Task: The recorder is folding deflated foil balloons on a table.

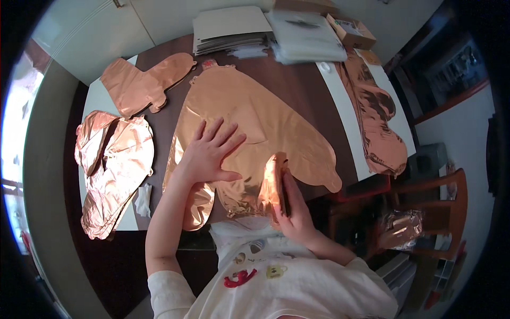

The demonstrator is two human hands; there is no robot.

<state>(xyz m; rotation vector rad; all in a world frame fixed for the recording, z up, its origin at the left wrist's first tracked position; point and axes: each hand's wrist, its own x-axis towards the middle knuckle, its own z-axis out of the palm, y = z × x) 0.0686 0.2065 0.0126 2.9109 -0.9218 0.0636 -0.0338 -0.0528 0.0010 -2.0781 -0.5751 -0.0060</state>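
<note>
A large flat rose-gold foil balloon [276,122] lies across the middle of the dark table, its lower edge drooping near my body. My left hand [215,146] rests over it, fingers spread and palm down, holding nothing. At the balloon's near right side, my right hand [293,212] is closed around a folded rose-gold foil bundle [273,181], which stands upright between thumb and fingers. Whether this bundle is joined to the large balloon I cannot tell. A shiny curved foil flap [200,207] shows beside my left forearm.
More flat foil balloons lie at the far left [135,85], near left [125,154] and right [372,117]. At the back stand a cardboard stack [231,24], clear plastic bags [305,37] and an open box [353,32]. A wooden chair [457,207] stands at right.
</note>
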